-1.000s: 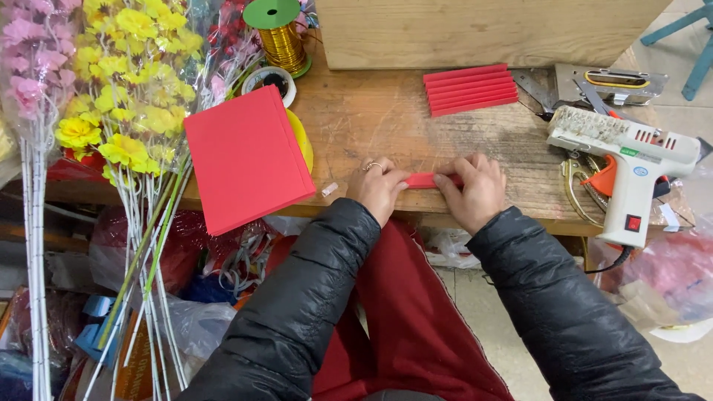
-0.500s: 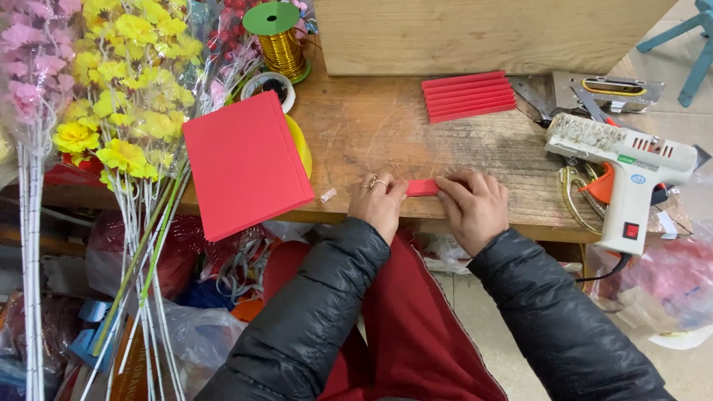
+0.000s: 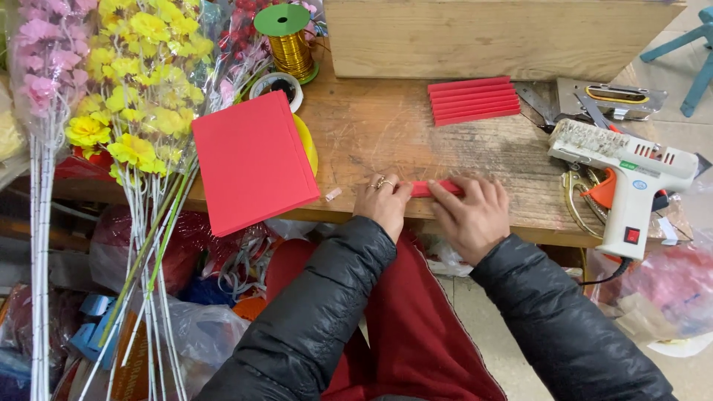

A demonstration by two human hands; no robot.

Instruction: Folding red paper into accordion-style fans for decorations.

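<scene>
Both hands rest at the near edge of the wooden surface [image 3: 371,134]. The left hand [image 3: 382,204], wearing a ring, pinches the left end of a narrow red strip [image 3: 434,188] between thumb and fingertips. The right hand [image 3: 471,215] lies over the strip's right part, fingers together and pressing it flat against the wood. The strip lies along the surface's near edge, roughly parallel to it, between the two hands. To the left, a stack of red sheets [image 3: 252,163] overhangs the near edge, covering most of a yellow disc [image 3: 308,145]. A small pale scrap [image 3: 332,194] lies just beside the stack. Farther back sit a tape roll [image 3: 276,85] and a spool of gold wire [image 3: 290,41] with a green top. A row of folded red strips [image 3: 473,100] lies behind the hands, well apart from them. To the right, a white glue gun [image 3: 631,174] stands near the edge, with a metal stapler [image 3: 613,96] behind it. Yellow flowers [image 3: 141,82] and pink flowers [image 3: 48,59] stand at the far left. A wooden box [image 3: 490,37] occupies the back.
</scene>
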